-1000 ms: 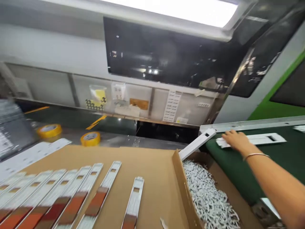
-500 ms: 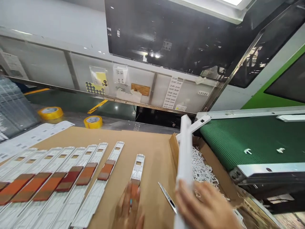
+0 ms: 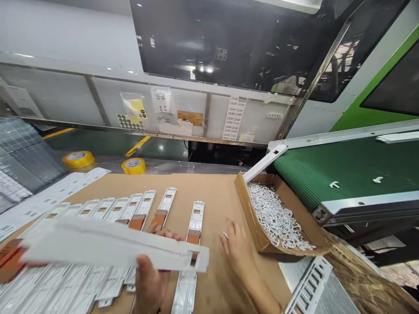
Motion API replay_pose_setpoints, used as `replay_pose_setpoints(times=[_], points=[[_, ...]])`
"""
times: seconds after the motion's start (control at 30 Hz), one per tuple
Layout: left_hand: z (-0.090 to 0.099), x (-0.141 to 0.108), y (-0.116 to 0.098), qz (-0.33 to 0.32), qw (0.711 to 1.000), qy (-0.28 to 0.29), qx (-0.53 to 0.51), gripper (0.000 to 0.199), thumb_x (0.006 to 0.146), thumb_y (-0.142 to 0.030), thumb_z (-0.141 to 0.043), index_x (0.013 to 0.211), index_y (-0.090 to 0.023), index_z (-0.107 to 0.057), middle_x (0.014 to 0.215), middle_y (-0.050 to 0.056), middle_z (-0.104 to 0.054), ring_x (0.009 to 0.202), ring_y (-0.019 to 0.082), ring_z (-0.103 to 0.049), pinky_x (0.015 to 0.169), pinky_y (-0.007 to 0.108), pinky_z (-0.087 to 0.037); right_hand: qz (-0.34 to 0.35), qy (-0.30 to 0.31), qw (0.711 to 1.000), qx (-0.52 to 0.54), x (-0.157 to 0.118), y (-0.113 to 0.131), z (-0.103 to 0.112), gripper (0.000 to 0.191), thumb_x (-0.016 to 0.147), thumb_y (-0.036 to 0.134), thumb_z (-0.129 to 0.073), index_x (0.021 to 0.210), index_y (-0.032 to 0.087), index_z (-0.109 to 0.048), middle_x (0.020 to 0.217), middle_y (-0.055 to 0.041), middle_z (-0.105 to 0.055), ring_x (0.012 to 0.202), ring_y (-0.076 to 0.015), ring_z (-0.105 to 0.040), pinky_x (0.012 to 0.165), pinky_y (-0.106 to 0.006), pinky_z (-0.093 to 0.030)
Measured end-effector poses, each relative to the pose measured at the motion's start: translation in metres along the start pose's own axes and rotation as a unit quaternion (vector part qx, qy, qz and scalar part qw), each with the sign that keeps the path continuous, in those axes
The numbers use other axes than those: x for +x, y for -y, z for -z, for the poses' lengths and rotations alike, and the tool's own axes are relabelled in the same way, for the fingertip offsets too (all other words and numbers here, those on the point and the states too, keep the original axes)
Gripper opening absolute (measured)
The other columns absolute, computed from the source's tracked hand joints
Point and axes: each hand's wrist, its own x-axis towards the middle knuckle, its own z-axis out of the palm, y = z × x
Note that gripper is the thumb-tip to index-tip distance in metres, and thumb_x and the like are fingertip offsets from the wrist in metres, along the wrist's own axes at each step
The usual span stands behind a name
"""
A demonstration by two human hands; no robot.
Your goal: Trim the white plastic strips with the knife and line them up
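A long white plastic strip (image 3: pixel 108 244) lies across my left hand (image 3: pixel 150 279), which grips it near its right end, thumb in front and fingers behind. The strip is tilted above the row of parts and blurred at its left end. My right hand (image 3: pixel 240 250) is down on the cardboard with its fingers curled round a craft knife (image 3: pixel 225 235). Only the knife's pointed tip shows; the rest is hidden under the hand. Between the hands, one white strip with an orange-brown band (image 3: pixel 194 237) lies on the cardboard, partly covered by the held strip.
Several banded white strips (image 3: pixel 108 279) lie side by side at left. At right stands a cardboard box (image 3: pixel 244 205) of small white clips, a white strip (image 3: pixel 265 163) leaning on its corner. Beyond are a green conveyor (image 3: pixel 307 174) and two yellow tape rolls (image 3: pixel 78 159).
The white strip has passed from my right hand to my left and swung from upright to nearly level. My right hand has moved left onto the knife. The view has shifted slightly.
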Motion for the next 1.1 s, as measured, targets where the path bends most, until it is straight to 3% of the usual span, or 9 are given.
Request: replay_pose_setpoints(times=[0.07,0.17,0.27,0.47,0.53,0.63,0.73,0.93,1.1], points=[[0.0,0.004,-0.019,0.035,0.998,-0.034,-0.039,0.076,0.053,-0.083,-0.048,0.107,-0.03,-0.055,0.074,0.001,-0.059,0.069,0.022,-0.058,0.067,0.044,-0.053,-0.03,0.035,0.999,-0.02,0.007,-0.03,-0.022,0.023,0.081,0.02,-0.057,0.103,0.013,-0.057,0.09,-0.0148,-0.062,0.088,-0.0301,-0.059,0.073,-0.042,-0.049],[-0.001,0.01,-0.038,0.084,0.987,-0.08,-0.107,0.077,0.054,-0.083,-0.048,0.103,-0.024,-0.057,0.065,0.002,-0.055,0.057,0.017,-0.052,0.054,0.036,-0.051,-0.042,0.065,0.997,-0.011,0.003,-0.052,-0.047,0.003,0.081,0.018,-0.057,0.081,0.016,-0.055,0.079,-0.0077,-0.059,0.081,-0.0247,-0.059,0.071,-0.037,-0.046],[0.005,0.017,-0.047,0.108,0.976,-0.086,-0.171,0.065,0.071,-0.073,-0.036,0.1,-0.019,-0.059,0.06,0.001,-0.049,0.05,0.013,-0.046,0.046,0.028,-0.046,-0.039,0.068,0.996,0.036,-0.007,-0.053,-0.047,0.02,0.091,0.021,-0.039,0.074,0.017,-0.049,0.077,-0.0069,-0.057,0.078,-0.0206,-0.056,0.073,-0.036,-0.043],[0.035,0.029,-0.048,0.135,0.942,-0.025,-0.306,0.055,0.087,-0.053,-0.02,0.097,-0.017,-0.06,0.058,-0.001,-0.045,0.043,0.009,-0.044,0.041,0.022,-0.042,0.009,0.102,0.97,0.218,-0.053,-0.011,0.007,0.035,0.098,0.031,-0.013,0.088,0.021,-0.045,0.069,-0.0008,-0.054,0.063,-0.0131,-0.056,0.061,-0.023,-0.046],[0.04,0.03,-0.045,0.136,0.937,-0.017,-0.322,0.051,0.088,-0.051,-0.023,0.096,-0.018,-0.06,0.058,-0.003,-0.044,0.042,0.007,-0.043,0.041,0.02,-0.041,0.032,0.131,0.942,0.307,-0.074,0.01,0.025,0.033,0.098,0.034,-0.019,0.093,0.022,-0.049,0.066,0.0014,-0.054,0.06,-0.012,-0.056,0.058,-0.02,-0.046],[0.042,0.031,-0.038,0.138,0.927,0.002,-0.348,0.045,0.088,-0.049,-0.028,0.099,-0.019,-0.059,0.058,-0.005,-0.043,0.041,0.005,-0.043,0.041,0.017,-0.039,0.056,0.134,0.909,0.39,-0.096,0.031,0.042,0.027,0.096,0.037,-0.032,0.11,0.026,-0.052,0.085,-0.0031,-0.063,0.076,-0.0148,-0.062,0.066,-0.022,-0.049],[0.043,0.029,-0.032,0.133,0.918,0.029,-0.372,0.042,0.089,-0.047,-0.03,0.103,-0.019,-0.058,0.058,-0.005,-0.043,0.041,0.004,-0.043,0.04,0.015,-0.038,0.092,0.154,0.895,0.409,-0.104,0.041,0.047,0.03,0.095,0.034,-0.036,0.121,0.032,-0.051,0.096,-0.0041,-0.063,0.088,-0.0165,-0.061,0.073,-0.024,-0.049],[0.051,0.025,-0.024,0.125,0.904,0.082,-0.4,0.037,0.088,-0.046,-0.036,0.104,-0.02,-0.057,0.057,-0.007,-0.042,0.04,0.004,-0.043,0.039,0.015,-0.037,0.093,0.188,0.891,0.403,-0.107,0.054,0.047,0.023,0.094,0.032,-0.036,0.086,0.025,-0.056,0.072,-0.0001,-0.056,0.065,-0.0129,-0.058,0.058,-0.02,-0.044],[0.051,0.025,-0.022,0.122,0.9,0.104,-0.405,0.04,0.089,-0.047,-0.033,0.106,-0.02,-0.058,0.056,-0.007,-0.043,0.039,0.003,-0.045,0.037,0.013,-0.036,0.092,0.175,0.904,0.379,-0.113,0.063,0.039,0.023,0.095,0.032,-0.034,0.086,0.024,-0.054,0.068,0.002,-0.058,0.059,-0.0117,-0.056,0.054,-0.02,-0.039]])
